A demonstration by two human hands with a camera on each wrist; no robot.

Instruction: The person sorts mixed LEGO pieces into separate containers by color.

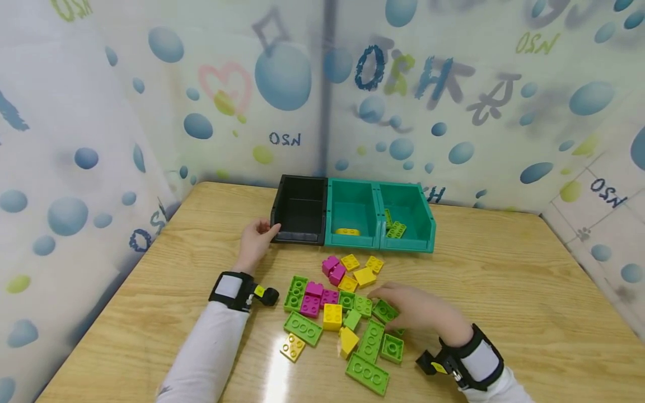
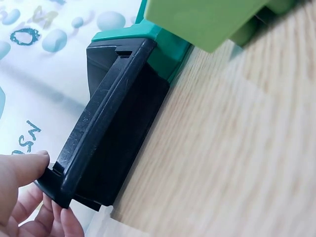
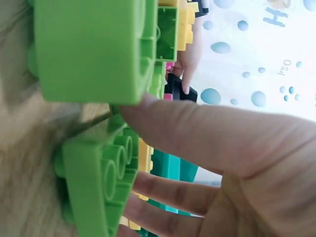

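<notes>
In the head view my left hand (image 1: 255, 242) pinches the front left corner of a black bin (image 1: 300, 238); the left wrist view shows the thumb on top of its rim and the fingers below. My right hand (image 1: 420, 310) reaches over the right side of a pile of toy building bricks. Its thumb and fingers are spread apart around a green brick (image 1: 385, 311), with no firm grip visible. In the right wrist view, the thumb tip is partly hidden behind a near green brick (image 3: 89, 49), and another green brick (image 3: 91, 182) lies by the fingers.
Right of the black bin stand two teal bins, the middle one (image 1: 351, 242) holding a yellow brick (image 1: 347, 232) and the right one (image 1: 428, 235) holding green bricks (image 1: 396, 229). Magenta bricks (image 1: 311, 305), yellow bricks (image 1: 332, 317) and a long green brick (image 1: 367, 374) lie on the wooden table (image 1: 504, 268).
</notes>
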